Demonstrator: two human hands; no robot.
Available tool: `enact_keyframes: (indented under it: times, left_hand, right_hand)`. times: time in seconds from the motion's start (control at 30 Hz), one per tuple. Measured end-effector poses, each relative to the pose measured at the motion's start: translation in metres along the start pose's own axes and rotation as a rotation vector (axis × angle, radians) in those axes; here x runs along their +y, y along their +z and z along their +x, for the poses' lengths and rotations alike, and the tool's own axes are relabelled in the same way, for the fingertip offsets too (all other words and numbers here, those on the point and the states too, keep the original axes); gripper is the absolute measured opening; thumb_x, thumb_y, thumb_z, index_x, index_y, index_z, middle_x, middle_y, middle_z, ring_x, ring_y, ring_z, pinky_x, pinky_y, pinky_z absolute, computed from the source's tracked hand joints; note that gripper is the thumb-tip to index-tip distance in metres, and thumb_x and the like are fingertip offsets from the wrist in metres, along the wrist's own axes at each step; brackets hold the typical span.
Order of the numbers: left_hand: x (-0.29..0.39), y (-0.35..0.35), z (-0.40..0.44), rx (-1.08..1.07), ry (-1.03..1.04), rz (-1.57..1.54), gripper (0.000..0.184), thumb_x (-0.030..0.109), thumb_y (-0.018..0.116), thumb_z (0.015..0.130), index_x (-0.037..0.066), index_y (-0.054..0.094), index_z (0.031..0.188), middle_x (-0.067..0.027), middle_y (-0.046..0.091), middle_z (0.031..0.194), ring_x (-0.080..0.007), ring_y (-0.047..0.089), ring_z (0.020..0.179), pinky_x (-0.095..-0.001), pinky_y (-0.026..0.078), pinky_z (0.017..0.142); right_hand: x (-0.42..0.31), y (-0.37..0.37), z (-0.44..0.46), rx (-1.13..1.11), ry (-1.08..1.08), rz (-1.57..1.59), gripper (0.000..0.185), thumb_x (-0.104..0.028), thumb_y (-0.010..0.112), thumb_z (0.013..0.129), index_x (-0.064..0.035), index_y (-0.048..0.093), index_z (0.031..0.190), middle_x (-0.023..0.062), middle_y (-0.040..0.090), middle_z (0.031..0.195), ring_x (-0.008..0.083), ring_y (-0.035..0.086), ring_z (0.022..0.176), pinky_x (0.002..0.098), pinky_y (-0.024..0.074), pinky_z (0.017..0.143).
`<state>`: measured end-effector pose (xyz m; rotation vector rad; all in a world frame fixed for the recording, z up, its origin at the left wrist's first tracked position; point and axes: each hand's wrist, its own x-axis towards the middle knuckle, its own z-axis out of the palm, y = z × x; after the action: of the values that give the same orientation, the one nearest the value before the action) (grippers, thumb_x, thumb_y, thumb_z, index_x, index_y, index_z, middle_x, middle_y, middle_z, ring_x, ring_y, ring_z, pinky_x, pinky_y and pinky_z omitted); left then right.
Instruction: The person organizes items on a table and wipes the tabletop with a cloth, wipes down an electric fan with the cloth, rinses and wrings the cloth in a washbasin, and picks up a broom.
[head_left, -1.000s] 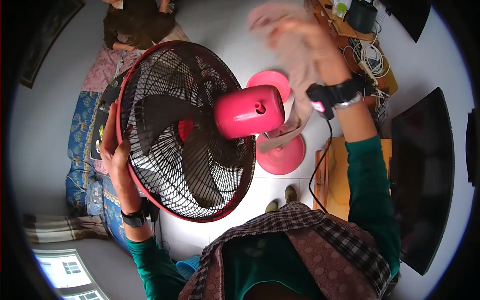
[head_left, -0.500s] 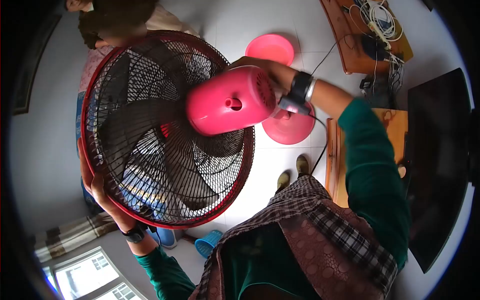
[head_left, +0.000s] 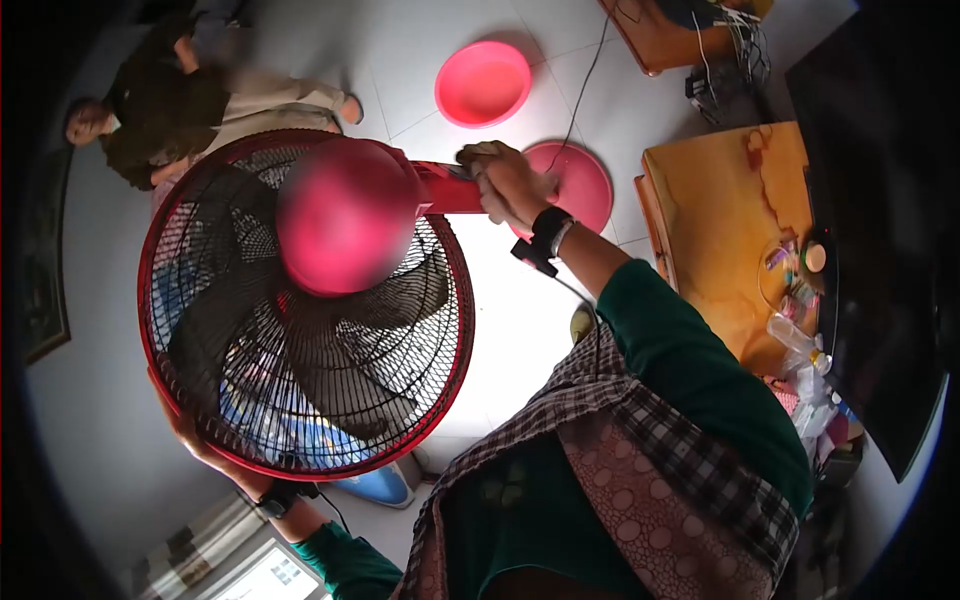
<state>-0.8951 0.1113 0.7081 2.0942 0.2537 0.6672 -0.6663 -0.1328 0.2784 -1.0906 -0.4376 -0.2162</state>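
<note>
A large red and black electric fan (head_left: 345, 225) is in front of me, its cage, dark blades and pink motor housing facing me. My left hand (head_left: 195, 440) is closed on the lower left rim of the cage. My right hand (head_left: 512, 185) is closed around a greyish cloth (head_left: 482, 155), pressed against the red neck (head_left: 445, 188) that runs right from the housing. Part of the cloth is hidden by my fingers. Past that hand, a round pink disc (head_left: 590, 185), looking like the fan's base, rests on the floor.
A pink basin (head_left: 483, 85) stands on the tiled floor. A person (head_left: 165, 95) sits at upper left. At right are a wooden cabinet (head_left: 720, 220) with small items and a dark television (head_left: 890, 260). Cables (head_left: 740, 45) hang from a wooden table above.
My right hand has moved from behind the motor housing to the neck, where the cloth now shows. The housing has turned and appears farther left. My left hand still holds the cage rim.
</note>
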Motion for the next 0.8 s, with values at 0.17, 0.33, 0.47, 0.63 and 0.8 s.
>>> enact_keyframes:
  times: [0.17,0.33,0.47,0.63,0.8]
  left_hand:
    - [0.022,0.026,-0.020,0.402,-0.133,0.281,0.053,0.032,0.039,0.086,-0.003,0.050,0.125,-0.0162,0.048,0.131,-0.0270,0.043,0.120,-0.0423,0.031,0.103]
    - [0.000,-0.036,-0.020,0.190,0.281,0.886,0.046,0.032,0.038,0.093,-0.006,0.054,0.114,-0.0181,0.056,0.110,-0.0269,0.057,0.096,-0.0405,0.047,0.083]
    - [-0.001,0.008,-0.025,0.260,0.395,1.007,0.045,0.032,0.039,0.093,-0.005,0.053,0.114,-0.0179,0.056,0.109,-0.0268,0.057,0.096,-0.0405,0.047,0.083]
    - [-0.010,0.015,-0.019,0.254,0.473,1.023,0.045,0.032,0.039,0.093,-0.005,0.053,0.114,-0.0177,0.057,0.109,-0.0268,0.057,0.096,-0.0404,0.047,0.083]
    - [-0.014,0.005,-0.027,0.261,0.555,0.972,0.044,0.032,0.039,0.093,-0.005,0.053,0.114,-0.0174,0.057,0.109,-0.0268,0.057,0.096,-0.0404,0.047,0.083]
  right_hand:
    - [-0.146,0.060,0.034,0.321,0.279,0.278,0.031,-0.012,0.054,0.084,-0.0046,0.055,0.113,0.0128,0.057,0.114,0.0212,0.056,0.101,0.0344,0.0454,0.083]
    - [-0.106,0.030,0.022,0.274,-0.070,-0.328,0.059,-0.026,0.065,0.076,-0.0078,0.046,0.129,0.0155,0.052,0.120,0.0345,0.050,0.104,0.0434,0.0395,0.090]
    - [-0.046,-0.007,-0.013,0.129,-0.036,-0.203,0.057,-0.026,0.062,0.076,-0.0114,0.049,0.129,0.0124,0.053,0.122,0.0310,0.051,0.106,0.0417,0.0381,0.091]
    - [0.056,-0.023,-0.055,0.508,-0.275,-0.455,0.038,-0.028,0.050,0.085,-0.0067,0.060,0.115,0.0124,0.064,0.103,0.0307,0.060,0.091,0.0396,0.0456,0.082]
    - [0.088,-0.027,-0.123,1.071,0.488,-0.004,0.026,-0.021,0.047,0.093,-0.0003,0.060,0.100,0.0089,0.065,0.091,0.0164,0.062,0.078,0.0320,0.0494,0.075]
